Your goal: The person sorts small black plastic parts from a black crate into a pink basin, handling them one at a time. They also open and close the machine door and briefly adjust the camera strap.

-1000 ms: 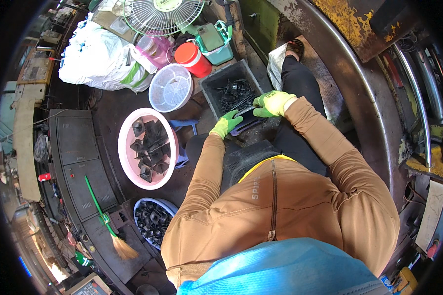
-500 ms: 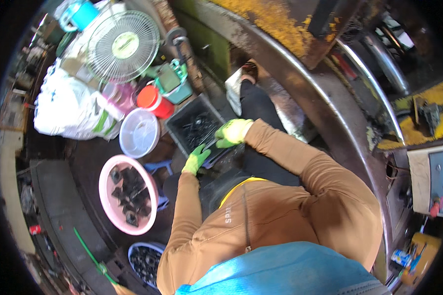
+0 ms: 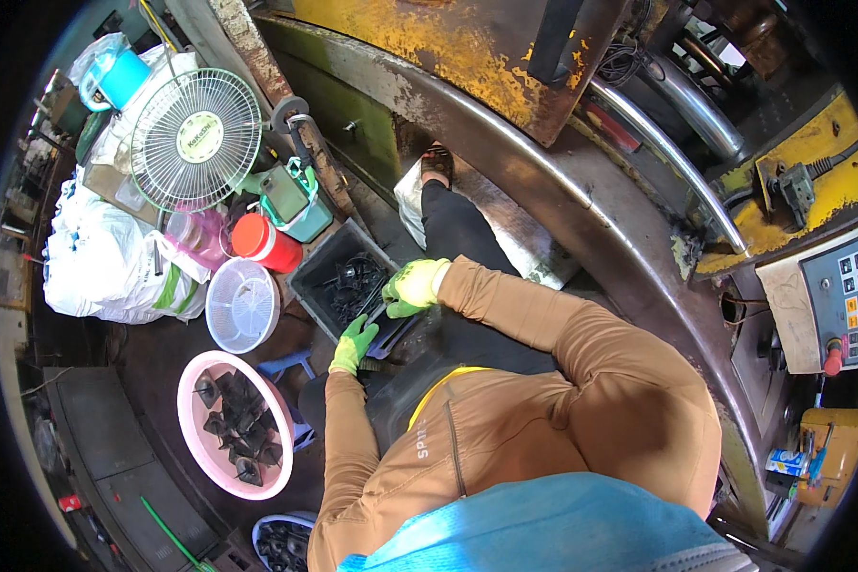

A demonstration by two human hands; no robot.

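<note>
Both of my hands wear yellow-green gloves and work at the near side of a dark grey bin [image 3: 307, 294]. Inside it lies a heap of thin black parts [image 3: 353, 284]. My right hand [image 3: 416, 286] is curled over the bin's right edge, fingers bent inward. Close to the near corner is my left hand [image 3: 354, 345], with its fingers drawn together and pointing toward the right one. Whatever is pinched in either hand is too small or hidden to make out.
Left of me stand a pink basin [image 3: 189, 419] of black pieces, a pale plastic basket [image 3: 243, 305], a red-lidded container [image 3: 267, 243] and a fan [image 3: 196, 139]. A curved metal machine edge [image 3: 582, 195] runs along my right, with a control panel [image 3: 841, 296] beyond.
The whole view has shifted, so the fan, bin and basins sit farther left and lower. Both hands stay at the bin in nearly the same places.
</note>
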